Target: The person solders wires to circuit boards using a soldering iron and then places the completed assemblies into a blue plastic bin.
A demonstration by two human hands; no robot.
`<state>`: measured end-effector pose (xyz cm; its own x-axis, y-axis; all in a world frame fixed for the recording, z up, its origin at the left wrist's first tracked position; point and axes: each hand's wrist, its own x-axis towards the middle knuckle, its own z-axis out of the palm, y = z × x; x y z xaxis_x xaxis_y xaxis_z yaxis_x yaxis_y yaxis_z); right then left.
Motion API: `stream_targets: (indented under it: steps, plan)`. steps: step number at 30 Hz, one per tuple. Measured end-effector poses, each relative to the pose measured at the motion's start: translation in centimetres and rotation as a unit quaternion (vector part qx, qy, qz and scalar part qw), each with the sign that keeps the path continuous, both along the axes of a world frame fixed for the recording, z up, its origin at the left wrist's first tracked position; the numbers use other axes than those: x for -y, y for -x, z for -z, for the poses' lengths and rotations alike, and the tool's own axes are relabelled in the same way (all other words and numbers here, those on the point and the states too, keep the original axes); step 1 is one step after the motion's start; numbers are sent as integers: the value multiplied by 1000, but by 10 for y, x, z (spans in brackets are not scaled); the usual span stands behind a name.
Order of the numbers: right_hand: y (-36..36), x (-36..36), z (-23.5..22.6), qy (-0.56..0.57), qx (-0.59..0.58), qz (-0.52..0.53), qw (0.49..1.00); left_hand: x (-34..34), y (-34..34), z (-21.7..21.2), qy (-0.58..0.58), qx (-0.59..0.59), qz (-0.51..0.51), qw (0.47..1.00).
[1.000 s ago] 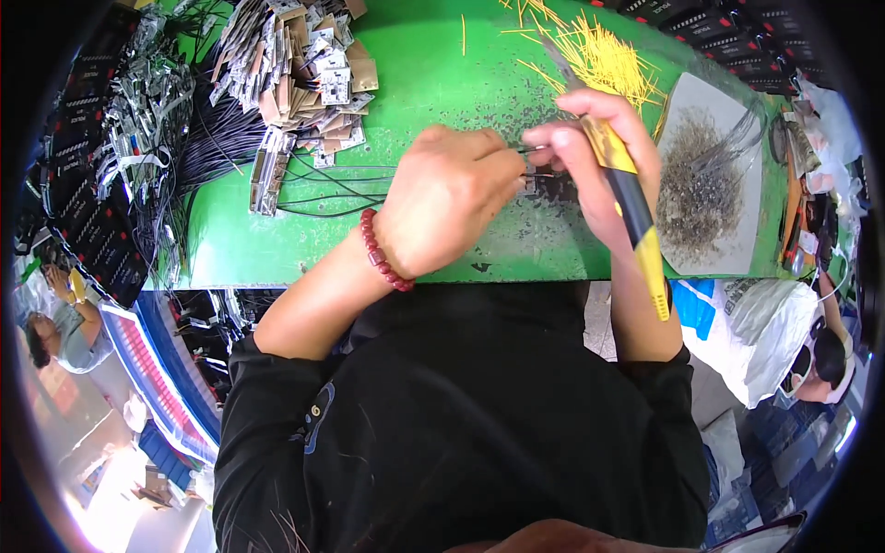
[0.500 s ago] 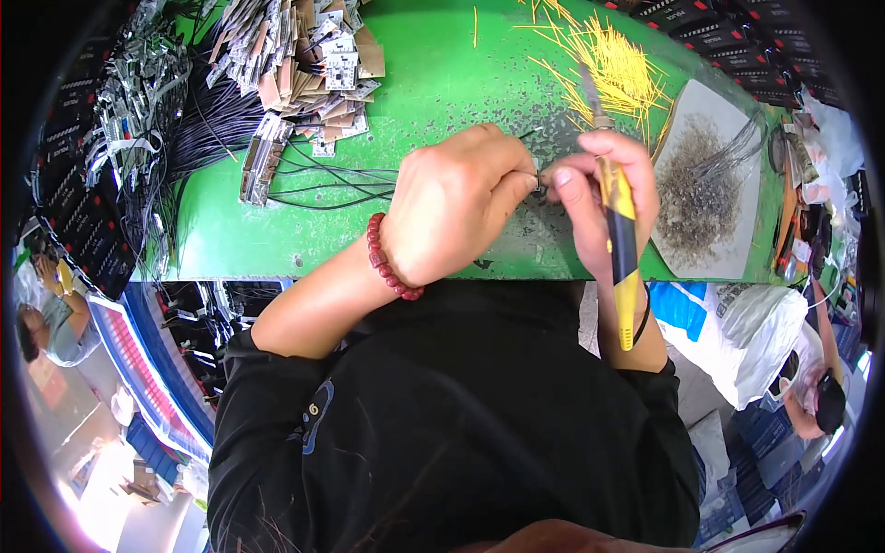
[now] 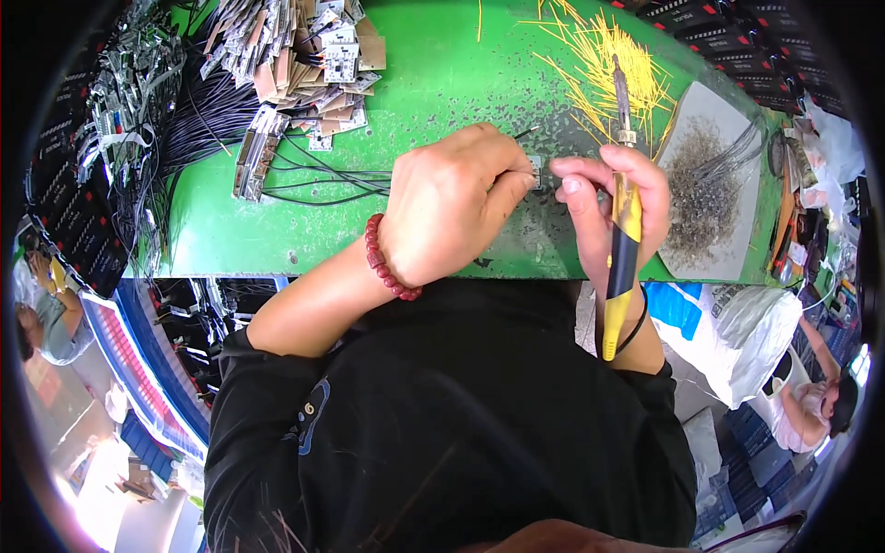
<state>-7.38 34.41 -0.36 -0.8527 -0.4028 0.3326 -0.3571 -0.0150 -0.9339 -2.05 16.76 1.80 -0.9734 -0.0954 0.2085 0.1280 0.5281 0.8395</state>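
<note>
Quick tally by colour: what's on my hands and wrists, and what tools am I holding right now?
Red bead bracelet on the left wrist: 1
Black band on the right wrist: 1
Yellow-and-black soldering iron in the right hand: 1
Small pale board pinched between the left hand and the right hand: 1
Total: 4

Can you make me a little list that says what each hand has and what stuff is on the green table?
left hand: pinches a small circuit board
right hand: grips a yellow and black soldering iron, tip pointing away
table: green, scuffed
far left: pile of small boards and black wires
far right: yellow wire bits, grey tray
left wrist: red bead bracelet
</note>
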Motion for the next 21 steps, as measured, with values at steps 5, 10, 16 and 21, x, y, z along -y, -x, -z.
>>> stream_targets:
  steps: [5, 10, 16, 21]
  plan:
    - [-2, -3, -3, 0, -1, -27, 1000, 0, -1, -1, -13, -16, -2, 1000]
    - [-4, 1, -1, 44, 39, -28, 998, 0, -1, 2, -8, -31, 7, 999]
    - [5, 0, -4, -2, -6, -76, 997, -2, -4, 5, 23, -49, 8, 999]
    - [6, -3, -4, 18, 62, -56, 996, -3, -4, 6, 5, -58, 4, 998]
